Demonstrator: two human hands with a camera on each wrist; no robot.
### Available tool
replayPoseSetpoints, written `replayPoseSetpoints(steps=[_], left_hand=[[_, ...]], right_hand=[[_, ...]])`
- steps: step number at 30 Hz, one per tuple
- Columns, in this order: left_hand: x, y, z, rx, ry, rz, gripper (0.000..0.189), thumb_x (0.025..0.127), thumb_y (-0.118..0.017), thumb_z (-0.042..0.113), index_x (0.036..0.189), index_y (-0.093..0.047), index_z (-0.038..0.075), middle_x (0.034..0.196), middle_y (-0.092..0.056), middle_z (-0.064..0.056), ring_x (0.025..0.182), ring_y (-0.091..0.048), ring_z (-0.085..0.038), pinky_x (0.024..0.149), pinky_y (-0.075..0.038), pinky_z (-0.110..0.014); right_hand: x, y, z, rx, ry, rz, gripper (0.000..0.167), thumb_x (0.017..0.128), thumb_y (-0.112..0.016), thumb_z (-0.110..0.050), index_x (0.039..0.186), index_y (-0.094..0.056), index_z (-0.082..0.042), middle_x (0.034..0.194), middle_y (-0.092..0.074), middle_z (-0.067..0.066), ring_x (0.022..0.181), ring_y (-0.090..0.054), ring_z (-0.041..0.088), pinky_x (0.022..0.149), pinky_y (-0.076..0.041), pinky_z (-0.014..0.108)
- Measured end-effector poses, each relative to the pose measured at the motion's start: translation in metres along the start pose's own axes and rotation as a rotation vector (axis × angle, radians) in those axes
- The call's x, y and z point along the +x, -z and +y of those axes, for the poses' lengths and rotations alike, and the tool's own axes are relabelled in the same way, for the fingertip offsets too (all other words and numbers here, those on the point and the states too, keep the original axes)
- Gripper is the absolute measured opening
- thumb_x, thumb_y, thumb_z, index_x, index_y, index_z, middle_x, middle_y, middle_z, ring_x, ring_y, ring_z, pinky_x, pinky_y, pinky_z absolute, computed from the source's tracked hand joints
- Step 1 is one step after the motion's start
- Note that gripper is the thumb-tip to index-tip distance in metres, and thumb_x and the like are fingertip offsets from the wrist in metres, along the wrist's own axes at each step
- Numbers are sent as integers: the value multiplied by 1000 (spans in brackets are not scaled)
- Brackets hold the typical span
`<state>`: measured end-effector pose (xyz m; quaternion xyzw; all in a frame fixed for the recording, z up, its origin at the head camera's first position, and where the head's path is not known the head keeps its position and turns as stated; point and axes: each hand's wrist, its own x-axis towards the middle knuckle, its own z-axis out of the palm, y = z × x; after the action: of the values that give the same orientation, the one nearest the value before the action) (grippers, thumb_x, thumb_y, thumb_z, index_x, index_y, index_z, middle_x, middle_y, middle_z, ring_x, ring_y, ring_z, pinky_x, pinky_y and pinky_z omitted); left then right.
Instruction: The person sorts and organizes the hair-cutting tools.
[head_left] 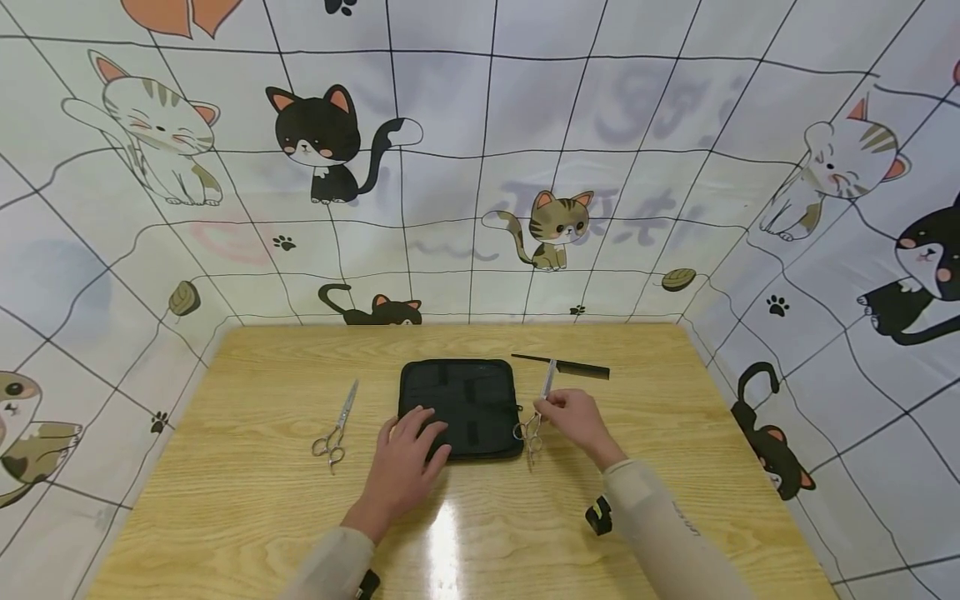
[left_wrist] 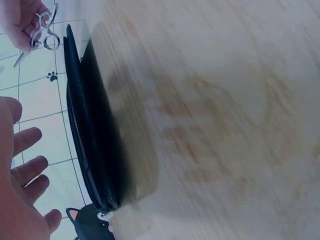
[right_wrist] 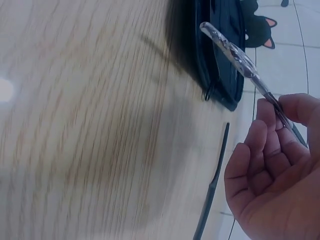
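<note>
On pale wooden table (head_left: 225, 467), pinching silver metal scissors (right_wrist: 242, 62) in right hand (head_left: 577, 417) at square black case's (head_left: 491, 400) three o'clock, left hand (head_left: 403, 462) spread; likely light, slick: grip handles (right_wrist: 220, 42).

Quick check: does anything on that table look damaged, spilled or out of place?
Nothing stands out as damaged or spilled. The scissors left of the black case and the dark comb beyond the right hand lie at a slant, but both rest flat on the table, so neither seems odd.
</note>
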<state>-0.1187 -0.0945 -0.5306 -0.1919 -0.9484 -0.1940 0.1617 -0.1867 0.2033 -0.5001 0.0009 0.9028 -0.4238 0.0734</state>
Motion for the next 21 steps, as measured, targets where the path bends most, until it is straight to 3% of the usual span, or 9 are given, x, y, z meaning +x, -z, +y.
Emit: replayPoseSetpoints(steps=[8, 12, 15, 21], left_hand=[[8, 1, 16, -28, 8, -65, 34, 98, -55, 41, 125, -62, 22, 140, -54, -6, 137, -44, -27, 111, -31, -57], [13, 1, 25, -28, -3, -90, 38, 98, -54, 43, 128, -60, 21, 139, -55, -5, 137, -44, -26, 111, -32, -56], [16, 0, 31, -14, -16, -105, 40, 98, -54, 44, 129, -60, 20, 139, -55, -4, 137, -45, -26, 111, -32, -55], [18, -5, 40, 15, -30, -133, 44, 97, -54, 47, 132, -58, 20, 139, -56, -3, 136, -45, -25, 111, -32, -55]], right_hand=[[-2, -14, -8, 85, 3, -25, 30, 94, -63, -26, 81, -71, -1, 87, -71, 15, 59, -32, 12, 54, -28, 26], [-2, -21, -12, 102, -11, -36, 28, 94, -65, -29, 82, -73, -4, 88, -73, 10, 68, -54, 15, 58, -35, 27], [-2, -26, -14, 118, -24, -44, 27, 93, -66, -32, 83, -74, -8, 87, -74, 7, 75, -60, 18, 60, -38, 27], [-4, -36, -17, 142, -17, -55, 28, 92, -67, -35, 78, -73, -12, 78, -68, 10, 58, -37, 14, 53, -29, 25]])
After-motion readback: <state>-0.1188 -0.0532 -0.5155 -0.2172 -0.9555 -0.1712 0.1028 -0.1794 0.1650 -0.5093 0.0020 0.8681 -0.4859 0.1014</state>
